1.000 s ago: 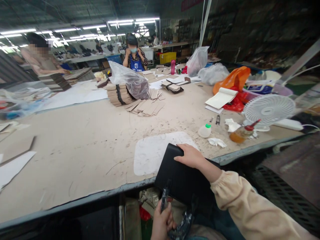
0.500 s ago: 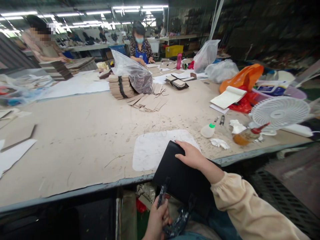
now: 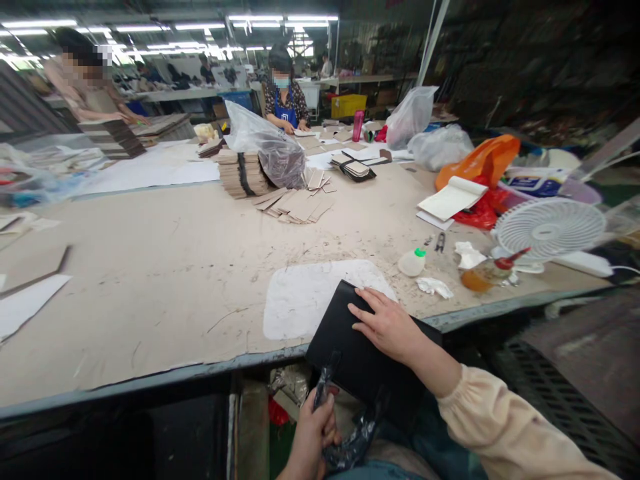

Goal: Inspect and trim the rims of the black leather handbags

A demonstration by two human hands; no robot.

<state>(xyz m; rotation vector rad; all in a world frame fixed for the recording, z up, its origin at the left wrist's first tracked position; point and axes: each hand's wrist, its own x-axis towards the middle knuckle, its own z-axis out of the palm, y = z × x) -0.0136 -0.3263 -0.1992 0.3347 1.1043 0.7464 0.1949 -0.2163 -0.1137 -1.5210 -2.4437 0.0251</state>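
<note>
A black handbag (image 3: 365,343) leans over the table's near edge, its top side toward me. Its handle (image 3: 353,443) is wrapped in crinkled dark plastic. My left hand (image 3: 320,427) has its fingers closed round one end of that handle. On the bag's flat black face lies my right hand (image 3: 385,323), fingers stretched out and apart. Beneath the bag's far corner is a white rounded sheet (image 3: 295,300) on the table. The bag's lower part is hidden by my right arm and lap.
Right of the bag are a green-capped bottle (image 3: 413,263), small snips (image 3: 440,242), crumpled tissue (image 3: 435,287), an amber bottle (image 3: 477,279) and a white fan (image 3: 550,228). Farther back stand stacked boards (image 3: 235,177) and a notepad (image 3: 453,199). Two co-workers (image 3: 285,103) work across the table.
My right hand has slid from the bag's far edge onto its face, with the fingers now spread flatter. My left hand keeps its hold on the handle.
</note>
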